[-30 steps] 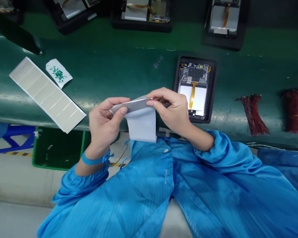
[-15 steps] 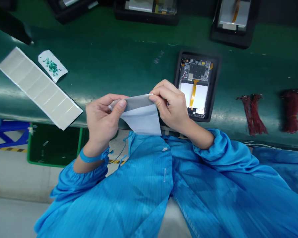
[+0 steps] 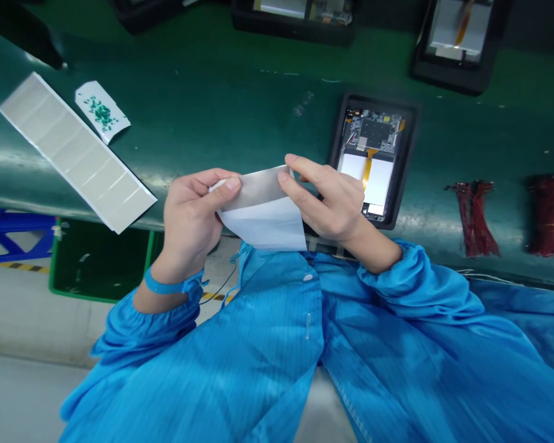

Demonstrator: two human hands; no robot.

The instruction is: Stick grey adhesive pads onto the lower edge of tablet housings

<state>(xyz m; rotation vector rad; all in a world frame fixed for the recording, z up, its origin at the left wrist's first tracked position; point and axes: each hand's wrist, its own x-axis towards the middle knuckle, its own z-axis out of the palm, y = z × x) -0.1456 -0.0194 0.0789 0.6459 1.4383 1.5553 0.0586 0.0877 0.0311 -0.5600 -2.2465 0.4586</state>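
My left hand [image 3: 191, 218] pinches the left end of a grey adhesive sheet [image 3: 258, 187] between thumb and fingers. A white backing flap [image 3: 265, 227] hangs down from it, partly peeled off. My right hand [image 3: 330, 200] holds the sheet's right end with its fingers stretched along the edge. Both hands hover over the near edge of the green conveyor belt [image 3: 221, 117]. Just behind my right hand lies an open tablet [image 3: 373, 157] in a black frame, its circuit board, white battery and orange flex cable showing.
A long strip of grey pads [image 3: 74, 151] and a small white liner with green dots [image 3: 102, 112] lie at the left of the belt. Red wire bundles [image 3: 475, 215] lie at the right. More open tablets [image 3: 461, 43] sit at the far edge. A green bin [image 3: 101, 264] stands below the belt.
The white backing has come further away from the grey sheet. My right hand's fingers have straightened along the sheet's edge. The view has shifted slightly left.
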